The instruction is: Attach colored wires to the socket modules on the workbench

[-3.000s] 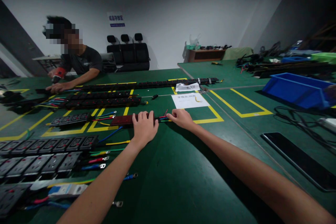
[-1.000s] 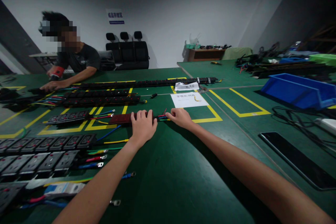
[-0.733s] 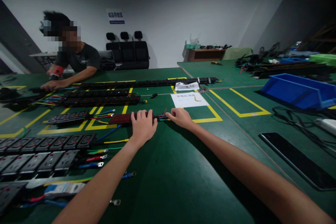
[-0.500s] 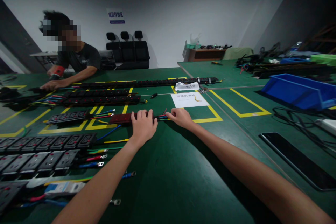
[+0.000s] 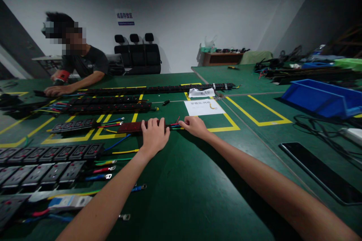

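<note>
My left hand (image 5: 155,133) lies over the right end of a dark red module (image 5: 130,127), fingers bent over its far edge and gripping it. Coloured wires (image 5: 174,125), red, blue and green-yellow among them, come out of the module's right end. Their far ends run into my right hand (image 5: 195,125), whose thumb and fingers are closed on them. Left of the module, wires with ring terminals (image 5: 114,122) lead from a short black socket strip (image 5: 74,125). A white paper sheet (image 5: 200,110) with printed characters lies just beyond my right hand.
Black socket strips (image 5: 51,152) with wires lie at the left. Long strips (image 5: 158,89) stretch across the back. A phone (image 5: 319,171), black cables (image 5: 319,135) and a blue bin (image 5: 319,99) are at the right. Across the table a co-worker (image 5: 85,62) leans over parts.
Both my hands stay where they were on the module and wires. The co-worker's hand and head have shifted very slightly.
</note>
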A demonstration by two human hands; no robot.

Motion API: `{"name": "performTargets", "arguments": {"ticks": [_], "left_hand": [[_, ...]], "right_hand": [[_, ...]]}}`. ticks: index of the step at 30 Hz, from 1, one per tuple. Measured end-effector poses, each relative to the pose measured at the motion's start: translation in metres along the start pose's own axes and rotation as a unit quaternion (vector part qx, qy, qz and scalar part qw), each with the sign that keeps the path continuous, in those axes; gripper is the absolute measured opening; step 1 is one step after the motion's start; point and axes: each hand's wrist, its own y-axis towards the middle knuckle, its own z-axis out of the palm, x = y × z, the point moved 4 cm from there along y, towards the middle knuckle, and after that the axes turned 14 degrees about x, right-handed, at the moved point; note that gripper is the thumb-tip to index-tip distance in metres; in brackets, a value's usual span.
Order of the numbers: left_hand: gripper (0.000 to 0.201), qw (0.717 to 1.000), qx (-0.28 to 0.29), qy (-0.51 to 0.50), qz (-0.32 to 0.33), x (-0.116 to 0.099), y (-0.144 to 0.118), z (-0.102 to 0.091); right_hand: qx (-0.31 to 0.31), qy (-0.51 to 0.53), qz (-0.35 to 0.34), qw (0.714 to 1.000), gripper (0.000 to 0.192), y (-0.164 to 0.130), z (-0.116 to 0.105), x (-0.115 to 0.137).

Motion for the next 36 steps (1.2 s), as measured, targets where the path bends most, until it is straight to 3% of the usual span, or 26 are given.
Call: {"name": "performTargets", "arguments": {"ticks": [36], "left_hand": [[0.049,1.000,-0.004,0.009,0.002,0.0006,0.0002,-0.0001]], "right_hand": [[-0.004,0.004,0.000,1.000,0.043,-0.0003,-0.0002,0.0007]]}}
